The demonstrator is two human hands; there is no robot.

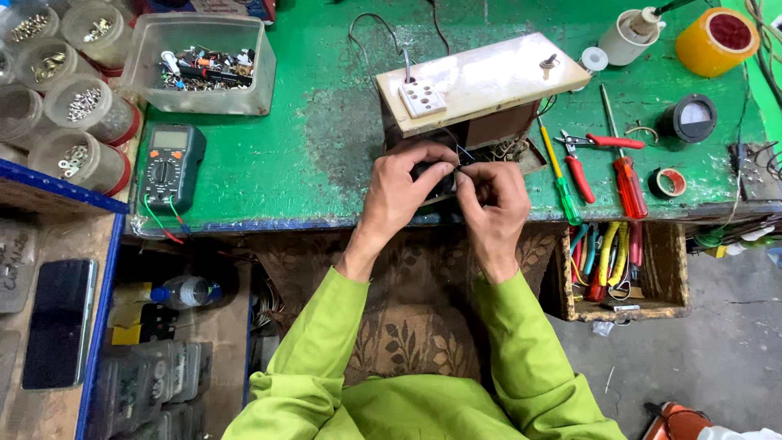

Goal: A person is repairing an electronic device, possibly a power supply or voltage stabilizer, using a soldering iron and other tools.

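Note:
My left hand (401, 189) and my right hand (491, 195) meet at the front edge of a green workbench (318, 138). Together the fingers pinch a small dark part with thin wires (456, 167), mostly hidden between them. Just behind my hands stands a wooden box (481, 81) with a white socket plate (422, 99) and a small toggle switch on its pale top; its open underside shows wiring. Both arms wear bright green sleeves.
A multimeter (169, 165) lies at the left, behind it a clear tub of parts (204, 61) and jars of screws (77, 106). Red pliers (580, 163), screwdrivers (627, 175), tape rolls and a round gauge (691, 118) lie at the right. A tool drawer (623, 269) hangs open below.

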